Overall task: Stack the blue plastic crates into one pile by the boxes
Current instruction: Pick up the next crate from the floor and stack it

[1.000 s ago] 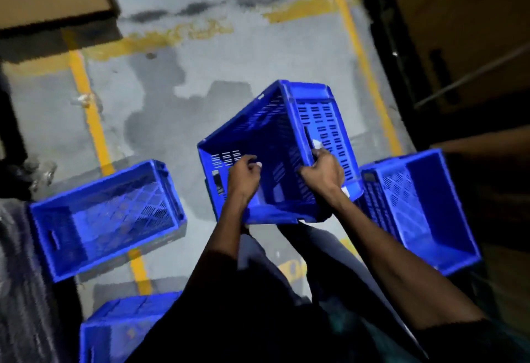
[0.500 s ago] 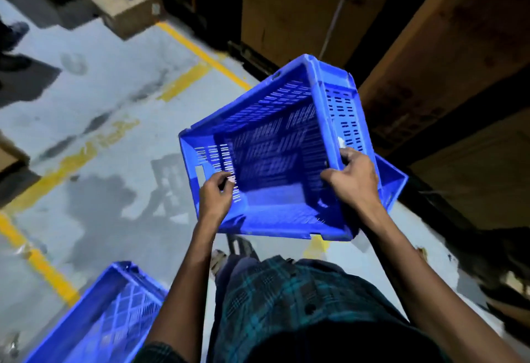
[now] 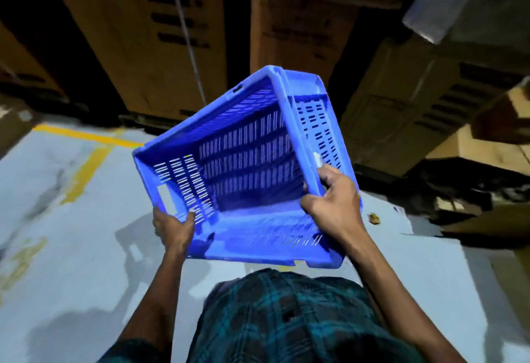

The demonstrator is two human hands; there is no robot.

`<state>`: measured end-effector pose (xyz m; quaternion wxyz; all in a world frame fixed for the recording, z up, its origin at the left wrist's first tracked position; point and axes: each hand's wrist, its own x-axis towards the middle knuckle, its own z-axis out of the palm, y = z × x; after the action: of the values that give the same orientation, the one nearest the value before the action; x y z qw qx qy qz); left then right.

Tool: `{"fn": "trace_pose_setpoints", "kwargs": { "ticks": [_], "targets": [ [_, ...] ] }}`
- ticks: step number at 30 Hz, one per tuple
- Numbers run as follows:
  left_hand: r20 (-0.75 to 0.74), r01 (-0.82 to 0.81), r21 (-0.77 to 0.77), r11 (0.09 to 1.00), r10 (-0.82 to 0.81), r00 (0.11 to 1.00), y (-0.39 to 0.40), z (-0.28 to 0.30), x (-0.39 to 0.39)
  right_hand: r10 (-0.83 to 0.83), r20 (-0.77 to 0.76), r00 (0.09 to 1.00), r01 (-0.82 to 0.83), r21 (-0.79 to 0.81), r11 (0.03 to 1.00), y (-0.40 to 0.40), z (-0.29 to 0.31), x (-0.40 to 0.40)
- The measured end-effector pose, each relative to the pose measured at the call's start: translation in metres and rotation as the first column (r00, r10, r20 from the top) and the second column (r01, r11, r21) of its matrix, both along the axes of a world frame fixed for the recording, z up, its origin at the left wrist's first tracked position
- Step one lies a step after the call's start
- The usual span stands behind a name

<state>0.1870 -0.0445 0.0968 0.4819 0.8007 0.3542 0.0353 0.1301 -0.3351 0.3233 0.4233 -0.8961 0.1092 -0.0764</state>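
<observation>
Slotted blue plastic crate (image 3: 252, 161) tilted, off floor; left hand (image 3: 173, 226) and right hand (image 3: 334, 202) grip opposite rims; brown cardboard boxes (image 3: 137, 32) behind.

Dark teal plaid garment (image 3: 289, 319), bare forearms, short sleeves.

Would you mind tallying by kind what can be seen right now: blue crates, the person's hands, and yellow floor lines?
Blue crate: 1, tilted, held off the floor
Hands: 2, left hand and right hand, each gripping a side of the crate
Yellow floor lines: 2, meeting at a corner
Total: 5
</observation>
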Motion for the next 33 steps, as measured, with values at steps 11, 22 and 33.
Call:
{"fn": "trace_pose_setpoints", "kwargs": {
  "ticks": [11,22,33],
  "targets": [
    [-0.106,0.077,-0.438,0.896,-0.136,0.985,-0.003,-0.028,0.119,-0.193,0.078,0.978,0.193,0.007,0.981,-0.013,0.003,0.022],
    [-0.087,0.161,-0.430,0.888,-0.218,0.972,0.020,0.002,0.217,-0.503,-0.007,0.864,0.502,0.070,0.862,0.013,-0.013,0.065],
    [-0.034,0.297,-0.529,0.795,-0.369,0.929,-0.020,-0.027,0.272,-0.636,-0.245,0.732,0.618,-0.153,0.771,-0.109,-0.075,0.094]
  ]
}}
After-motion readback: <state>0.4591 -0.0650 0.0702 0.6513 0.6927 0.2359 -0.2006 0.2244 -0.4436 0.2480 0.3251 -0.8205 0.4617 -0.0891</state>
